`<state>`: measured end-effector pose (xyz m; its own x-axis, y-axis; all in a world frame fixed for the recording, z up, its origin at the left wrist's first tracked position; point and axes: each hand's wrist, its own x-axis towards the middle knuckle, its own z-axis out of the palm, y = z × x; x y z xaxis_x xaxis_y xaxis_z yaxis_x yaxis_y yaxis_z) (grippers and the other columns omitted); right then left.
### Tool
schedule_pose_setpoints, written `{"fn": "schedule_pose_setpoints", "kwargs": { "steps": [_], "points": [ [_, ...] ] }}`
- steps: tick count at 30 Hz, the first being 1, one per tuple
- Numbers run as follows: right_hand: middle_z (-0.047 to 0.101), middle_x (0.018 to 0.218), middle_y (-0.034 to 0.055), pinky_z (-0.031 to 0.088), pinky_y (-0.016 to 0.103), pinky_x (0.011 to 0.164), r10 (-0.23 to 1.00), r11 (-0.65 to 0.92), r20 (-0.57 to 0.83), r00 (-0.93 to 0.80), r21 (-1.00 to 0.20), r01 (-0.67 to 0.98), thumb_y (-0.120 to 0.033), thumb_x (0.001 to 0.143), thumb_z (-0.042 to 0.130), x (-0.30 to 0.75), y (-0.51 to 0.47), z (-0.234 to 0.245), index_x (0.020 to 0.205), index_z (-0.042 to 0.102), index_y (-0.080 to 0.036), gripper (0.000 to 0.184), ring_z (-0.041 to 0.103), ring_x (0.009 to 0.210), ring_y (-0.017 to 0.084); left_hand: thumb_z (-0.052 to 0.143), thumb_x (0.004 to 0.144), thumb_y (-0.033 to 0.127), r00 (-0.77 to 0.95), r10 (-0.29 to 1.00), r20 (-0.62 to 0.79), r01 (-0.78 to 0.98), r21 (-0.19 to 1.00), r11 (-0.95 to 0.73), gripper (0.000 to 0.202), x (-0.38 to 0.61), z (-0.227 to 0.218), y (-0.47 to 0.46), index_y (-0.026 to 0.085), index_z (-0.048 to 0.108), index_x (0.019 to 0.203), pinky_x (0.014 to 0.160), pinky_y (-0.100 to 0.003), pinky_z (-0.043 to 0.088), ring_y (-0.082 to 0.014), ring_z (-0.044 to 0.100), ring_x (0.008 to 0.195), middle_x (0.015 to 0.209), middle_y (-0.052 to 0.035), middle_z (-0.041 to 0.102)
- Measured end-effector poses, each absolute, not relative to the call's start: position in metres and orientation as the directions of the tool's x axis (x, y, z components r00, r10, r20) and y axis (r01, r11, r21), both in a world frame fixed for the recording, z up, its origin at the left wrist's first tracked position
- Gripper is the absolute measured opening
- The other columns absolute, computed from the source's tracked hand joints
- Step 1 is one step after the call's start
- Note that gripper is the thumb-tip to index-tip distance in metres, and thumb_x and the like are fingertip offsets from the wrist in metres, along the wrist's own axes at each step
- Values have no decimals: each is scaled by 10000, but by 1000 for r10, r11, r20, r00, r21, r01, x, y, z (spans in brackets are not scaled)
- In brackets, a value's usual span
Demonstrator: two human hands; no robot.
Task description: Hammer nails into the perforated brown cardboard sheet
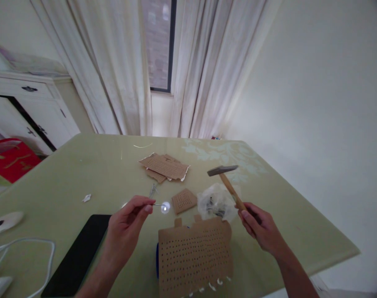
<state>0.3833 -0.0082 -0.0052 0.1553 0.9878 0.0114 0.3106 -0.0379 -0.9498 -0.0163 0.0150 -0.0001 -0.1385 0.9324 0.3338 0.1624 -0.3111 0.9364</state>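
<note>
My left hand (126, 227) pinches a thin metal nail (158, 204) between thumb and fingertips, pointing right. In my right hand (261, 227) is the wooden handle of a hammer (227, 180), its dark metal head raised at the top. Below and between both hands lies a piece of brown cardboard (194, 254) punched with rows of small holes; something blue shows beneath its left edge. A smaller holed cardboard piece (184, 200) sits just behind it. Several loose nails (153, 190) lie beyond my left hand.
A clear plastic bag (216, 201) with dark small items stands near the hammer. Torn cardboard pieces (165, 166) are stacked farther back. On the left are a black flat panel (78, 254), a white cable (52, 252) and a white roll (5, 222) on the green table (300, 223).
</note>
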Motion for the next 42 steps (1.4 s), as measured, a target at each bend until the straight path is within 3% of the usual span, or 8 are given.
{"fn": "schedule_pose_setpoints", "kwargs": {
  "steps": [7, 11, 14, 20, 24, 27, 30, 42],
  "points": [
    [557, 570, -76, 331, 220, 323, 995, -60, -44, 90, -980, 188, -692, 911, 726, 358, -25, 30, 1004, 669, -215, 489, 389, 308, 89, 624, 1048, 364, 15, 967, 254, 5, 967, -254, 199, -13, -17, 18, 226, 761, 1006, 854, -284, 628, -184, 735, 933, 962, -23, 726],
    [488, 558, -82, 397, 226, 442, 1000, 9, -2, -23, -878, 478, -655, 994, 643, 348, -40, 45, 1070, 716, -204, 463, 455, 429, 119, 606, 1071, 359, 83, 957, 278, -80, 959, -271, 231, -13, -28, 14, 245, 808, 1063, 893, -308, 636, -193, 705, 1004, 1047, -41, 661],
    [677, 719, -3, 521, 267, 645, 975, 141, -22, -220, -703, 697, -581, 1040, 605, 338, -55, 55, 1092, 764, -241, 379, 651, 668, 190, 628, 1067, 337, 36, 943, 330, -73, 942, -327, 197, -13, -35, 10, 249, 798, 1021, 793, -227, 594, -142, 670, 862, 965, -18, 639],
    [836, 1120, 47, 579, 346, 874, 880, 180, -268, -391, -575, 798, -420, 1078, 568, 314, -70, 59, 1411, 691, -348, 362, 777, 998, 283, 764, 976, 343, 15, 973, 230, -53, 972, -229, 300, -12, -36, 7, 323, 771, 1276, 731, -210, 605, -137, 713, 811, 1112, -44, 769],
    [846, 1153, 54, 592, 340, 880, 882, 236, -233, -410, -535, 811, -387, 1076, 579, 309, -70, 51, 1435, 681, -334, 376, 797, 989, 282, 756, 965, 339, 66, 967, 247, -3, 969, -248, 136, -8, -35, 7, 267, 853, 1028, 818, -246, 628, -196, 748, 997, 1253, -94, 769],
    [847, 1167, 50, 596, 323, 859, 876, 271, -220, -429, -511, 816, -318, 1066, 590, 309, -69, 46, 1433, 676, -328, 377, 807, 969, 268, 747, 960, 298, 53, 960, 275, -8, 962, -275, 108, -4, -38, 6, 239, 815, 900, 778, -221, 614, -181, 741, 921, 1010, -55, 778],
    [854, 1119, 44, 597, 303, 821, 869, 286, -221, -442, -505, 814, -293, 1069, 580, 310, -69, 42, 1400, 689, -320, 349, 812, 929, 253, 728, 965, 295, 52, 965, 255, 8, 967, -256, 116, 0, -42, 3, 230, 782, 885, 737, -208, 597, -162, 728, 811, 851, -15, 755],
    [854, 1077, 33, 572, 281, 781, 867, 317, -217, -448, -454, 833, -245, 1045, 603, 310, -70, 33, 1349, 689, -310, 322, 811, 891, 244, 660, 1006, 411, 150, 985, 89, 162, 980, -114, 219, 3, -49, -9, 247, 792, 947, 837, -283, 573, -216, 760, 924, 944, -19, 813]
  ]
}}
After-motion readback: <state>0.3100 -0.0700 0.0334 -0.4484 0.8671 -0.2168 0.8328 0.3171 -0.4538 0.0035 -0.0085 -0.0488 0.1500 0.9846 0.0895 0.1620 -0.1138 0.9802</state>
